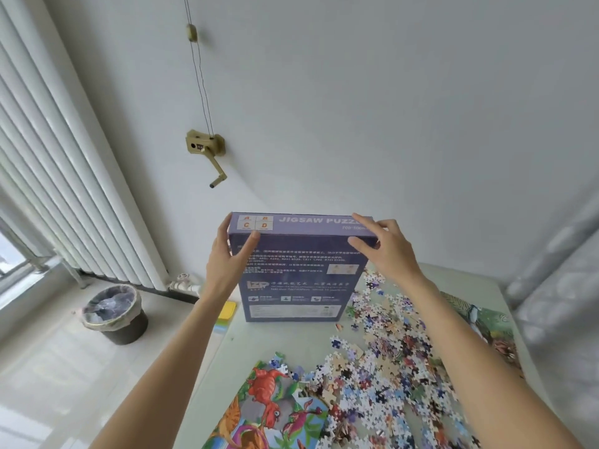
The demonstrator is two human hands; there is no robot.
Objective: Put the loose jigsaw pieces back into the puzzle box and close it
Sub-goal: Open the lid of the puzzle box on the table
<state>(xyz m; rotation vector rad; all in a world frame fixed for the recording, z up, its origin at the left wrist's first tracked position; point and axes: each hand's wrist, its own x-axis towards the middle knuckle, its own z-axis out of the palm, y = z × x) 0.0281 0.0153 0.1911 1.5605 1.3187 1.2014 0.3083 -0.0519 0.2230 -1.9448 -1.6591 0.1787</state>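
Note:
A purple puzzle box (pixel 293 280) marked "JIGSAW PUZZLE" stands upright on its edge at the far side of the pale table (pixel 278 338), its back face with white print towards me. My left hand (pixel 227 254) grips its upper left corner, thumb on the near face and fingers behind. My right hand (pixel 382 247) grips the upper right corner the same way. The box looks closed. A broad heap of loose jigsaw pieces (pixel 385 374) lies on the table in front of and to the right of the box.
A colourful dinosaur picture sheet (pixel 269 406) lies at the table's near left and another printed sheet (pixel 483 322) at the right edge. A yellow and green pad (pixel 227 312) sits left of the box. A lined waste bin (pixel 115 314) stands on the floor by the radiator (pixel 64 176).

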